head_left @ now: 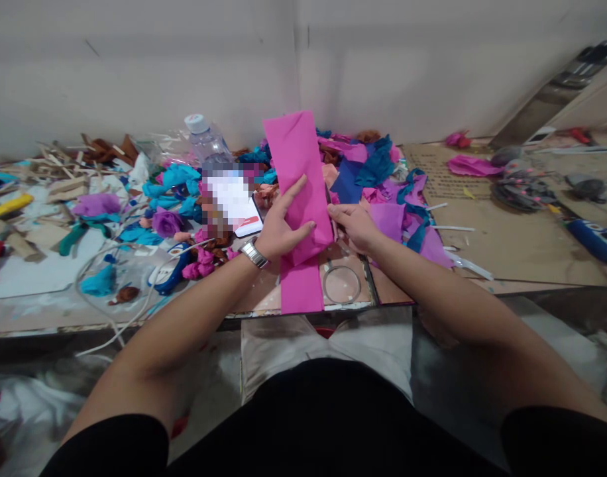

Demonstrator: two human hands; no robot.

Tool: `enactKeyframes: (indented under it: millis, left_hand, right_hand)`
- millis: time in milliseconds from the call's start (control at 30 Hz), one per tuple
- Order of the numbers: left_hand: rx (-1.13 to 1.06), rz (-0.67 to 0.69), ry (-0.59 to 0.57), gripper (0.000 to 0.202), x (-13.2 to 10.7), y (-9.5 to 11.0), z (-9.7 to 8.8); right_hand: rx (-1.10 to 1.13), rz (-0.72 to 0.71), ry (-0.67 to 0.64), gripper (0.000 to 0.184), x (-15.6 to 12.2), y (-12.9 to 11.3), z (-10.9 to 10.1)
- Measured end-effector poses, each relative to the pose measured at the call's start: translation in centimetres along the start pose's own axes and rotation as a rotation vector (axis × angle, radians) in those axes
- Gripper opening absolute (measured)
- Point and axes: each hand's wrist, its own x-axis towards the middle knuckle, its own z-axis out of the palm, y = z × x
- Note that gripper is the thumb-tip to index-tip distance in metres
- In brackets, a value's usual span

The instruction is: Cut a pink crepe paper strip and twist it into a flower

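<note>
Paper, bright pink and creased, is at twelve o'clock ahead of the body, its lower strip reaching the near edge of the desk. The left hand is splayed flat on it at eight o'clock, fingers unclenched; the right hand pinches its edge at three. It should prove light, limp and easily torn: steady it palm-flat, gripping edges gently.
</note>
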Motion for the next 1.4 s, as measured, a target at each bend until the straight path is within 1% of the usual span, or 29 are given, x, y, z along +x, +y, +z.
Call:
enactKeyframes:
  millis: [433,700,833,1033,1233,1400]
  left_hand:
    - [-0.002,-0.004,-0.011,0.103,0.21,0.18,-0.10]
    - [-0.003,-0.011,-0.053,0.103,0.18,0.31,-0.30]
    - [-0.010,-0.018,-0.071,0.106,0.17,0.63,-0.33]
    - [0.003,-0.020,-0.084,0.106,0.07,0.63,-0.26]
    - [0.011,-0.009,-0.069,0.106,0.02,0.40,-0.18]
    - [0.003,-0.006,-0.055,0.107,0.04,0.45,-0.11]
  right_hand:
    - [0.000,-0.003,-0.011,0.067,-0.08,0.04,-0.08]
    - [-0.006,-0.005,0.005,0.069,-0.01,0.00,-0.03]
    - [0.023,-0.008,0.016,0.068,0.13,0.12,-0.02]
    - [0.008,-0.007,0.030,0.066,0.07,-0.18,0.09]
    - [-0.001,-0.012,0.035,0.065,-0.11,-0.44,0.19]
    - [0.006,0.014,0.050,0.066,-0.03,-0.34,0.32]
